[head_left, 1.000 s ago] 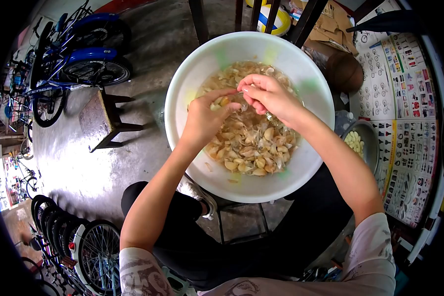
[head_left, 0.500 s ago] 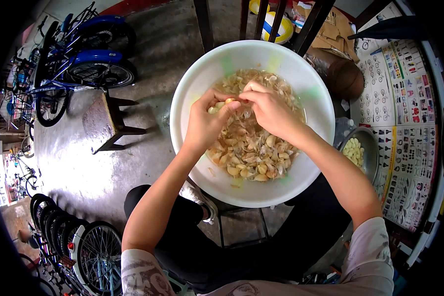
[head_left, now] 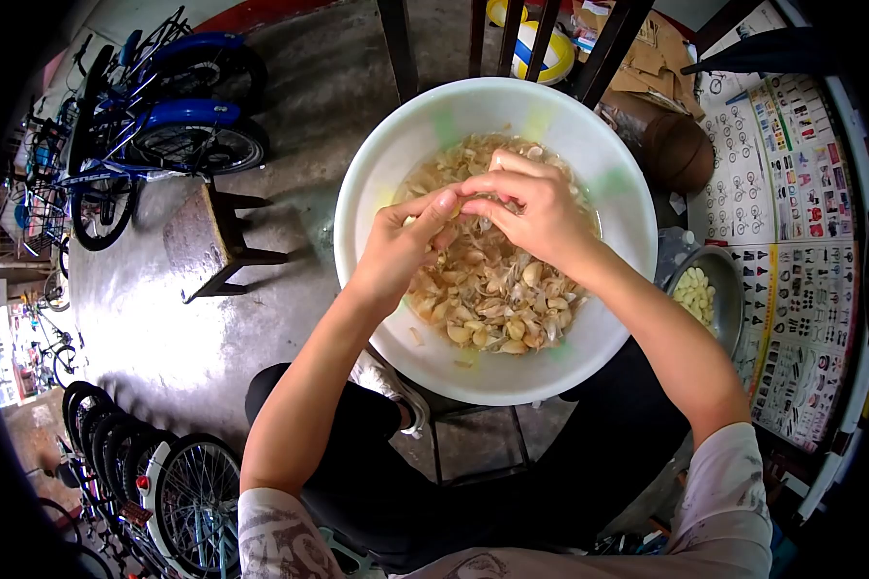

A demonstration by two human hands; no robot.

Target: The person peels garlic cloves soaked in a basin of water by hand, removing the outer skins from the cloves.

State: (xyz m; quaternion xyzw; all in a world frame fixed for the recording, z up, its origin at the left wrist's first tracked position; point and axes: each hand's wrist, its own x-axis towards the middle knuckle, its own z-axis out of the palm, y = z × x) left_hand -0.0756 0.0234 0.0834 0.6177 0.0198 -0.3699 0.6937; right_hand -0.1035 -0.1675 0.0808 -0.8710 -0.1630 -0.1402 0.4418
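Observation:
A large white basin (head_left: 396, 333) holds water with many garlic cloves and loose skins (head_left: 497, 299). Above its middle, my left hand (head_left: 407, 236) is closed around garlic cloves, partly hidden by the fingers. My right hand (head_left: 536, 207) meets it fingertip to fingertip, thumb and index finger pinched at a clove held between the two hands. A metal bowl (head_left: 729, 289) to the right of the basin contains peeled white cloves (head_left: 693, 294).
A small wooden stool (head_left: 208, 241) stands left of the basin. Blue bicycles (head_left: 188, 116) are at the upper left, more wheels (head_left: 198, 492) at the lower left. Dark wooden bars (head_left: 398, 48) rise behind the basin. A printed poster sheet (head_left: 801, 318) lies at the right.
The basin has shifted slightly down and right in view. My left fingers have closed more over the cloves, and my right fingers have moved against the left fingertips.

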